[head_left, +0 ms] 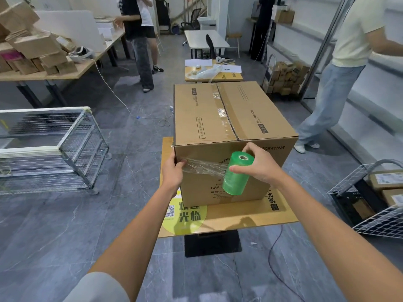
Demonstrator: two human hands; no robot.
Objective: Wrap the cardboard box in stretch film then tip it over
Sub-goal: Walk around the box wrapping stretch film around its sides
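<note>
— Where was the box at that moment?

— The cardboard box (pixel 229 118) stood upright on a small wooden table (pixel 244 216), taped flaps on top, its printed front face toward me. It sat toward the back of the tabletop, just behind a round yellow sticker (pixel 185 214) on the near left corner.

— And your hands?

— My left hand (pixel 172 171) clasped the box's front left edge, up near the top. The thumb lay pressed on the front face over the end of the film, and the fingers went round the corner onto the side, where I could not see them. My right hand (pixel 255 164) gripped the green roll (pixel 236 177) around its upper end, fingers curled over the far side and thumb on the near side. I held the roll tilted, in front of the box's front face.

— Was any film on the box?

— One clear, wrinkled band of stretch film (pixel 202 167) ran across the upper front face from my left thumb to the roll. The rest of the cardboard I could see was bare.

— Anything close by?

— A wire cart (pixel 65 147) stood on the floor to my left, well apart from the table.
</note>
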